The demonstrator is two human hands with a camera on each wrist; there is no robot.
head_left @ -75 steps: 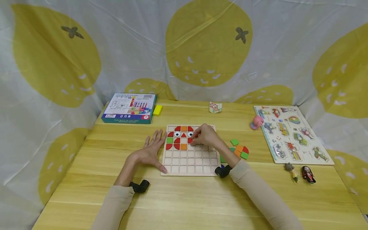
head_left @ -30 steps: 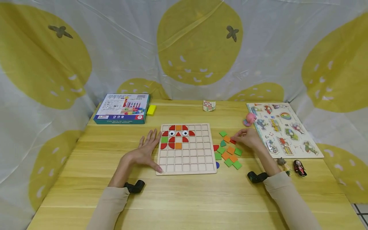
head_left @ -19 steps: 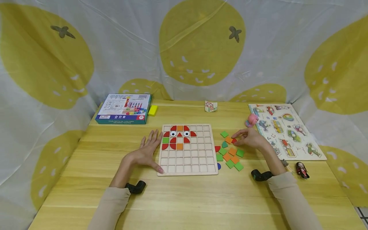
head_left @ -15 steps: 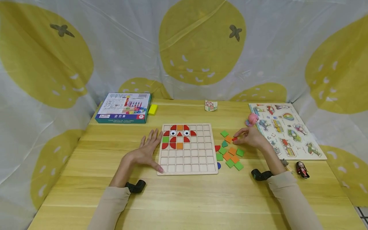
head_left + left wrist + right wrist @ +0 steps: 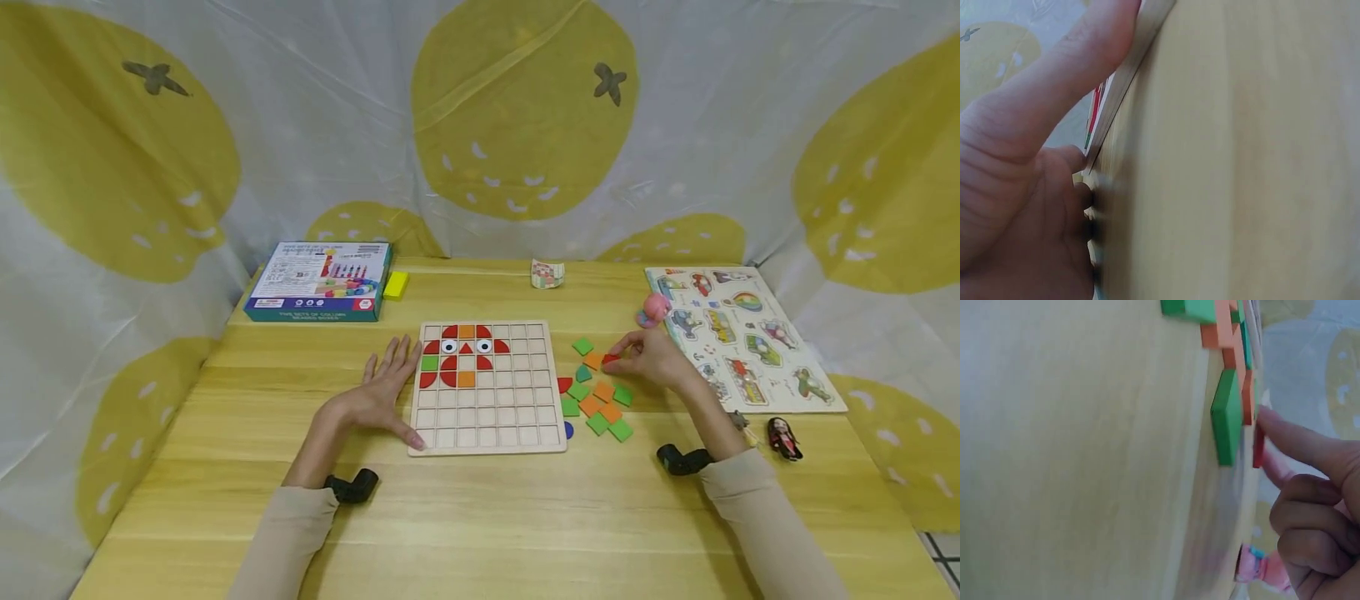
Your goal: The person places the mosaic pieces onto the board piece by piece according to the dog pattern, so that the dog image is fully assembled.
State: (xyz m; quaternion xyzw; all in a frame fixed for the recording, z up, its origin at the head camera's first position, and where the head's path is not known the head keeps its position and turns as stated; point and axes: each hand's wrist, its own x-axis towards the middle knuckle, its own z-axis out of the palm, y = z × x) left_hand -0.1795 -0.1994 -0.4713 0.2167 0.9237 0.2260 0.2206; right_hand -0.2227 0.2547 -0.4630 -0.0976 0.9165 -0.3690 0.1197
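The wooden grid board (image 5: pixel 495 417) lies mid-table. Red, orange and green tiles and two eye tiles fill several of its upper-left cells, with an orange tile (image 5: pixel 466 379) lowest among them. My left hand (image 5: pixel 371 404) is spread along the board's left side, thumb on the near-left corner; the left wrist view shows that thumb (image 5: pixel 1054 75) against the edge. To the right of the board, my right hand (image 5: pixel 652 358) pinches a red tile (image 5: pixel 1259 447) between thumb and forefinger, at the far side of the loose tiles. Its other fingers are curled in.
Several green and orange square tiles (image 5: pixel 603 390), a red quarter-round tile (image 5: pixel 565 384) and a blue round piece (image 5: pixel 568 430) lie right of the board. A pink toy (image 5: pixel 656 308), a picture puzzle (image 5: pixel 765 375) and a small doll (image 5: pixel 783 437) are further right. A box (image 5: pixel 318 283) stands back left.
My right hand has left the board, where a red tile now sits in the cell it was over, and moved right to the loose tiles, where it has gripped another red one. Left hand unmoved.
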